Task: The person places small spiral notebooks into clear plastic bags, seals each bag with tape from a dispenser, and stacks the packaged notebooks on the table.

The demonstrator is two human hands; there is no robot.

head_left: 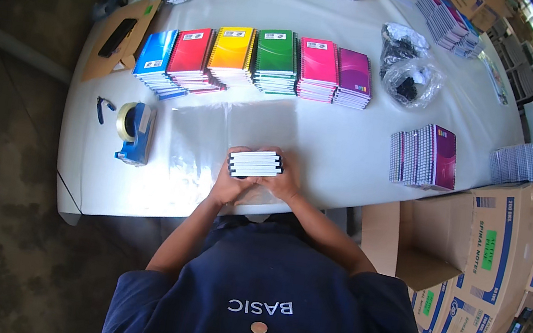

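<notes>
Between my two hands, just in from the table's near edge, is a small stack of notebooks (255, 163), its white page edges facing up. My left hand (228, 183) is closed round the stack's left side. On the other side my right hand (284, 181) grips it too, with some fingers hidden behind. Under and beyond the hands lies a sheet of clear plastic (199, 130). Farther off, a row of spiral notebook stacks runs across the table: blue (157, 57), red (189, 51), yellow (232, 47), green (275, 51), pink (317, 60) and purple (354, 71).
At left are a blue tape dispenser (141, 134), small cutters (103, 108) and a phone (118, 37) on cardboard (99, 57). Purple notebooks (443, 158) stand at right, near plastic bags (410, 78). An open carton (432, 236) sits beside the table's right edge.
</notes>
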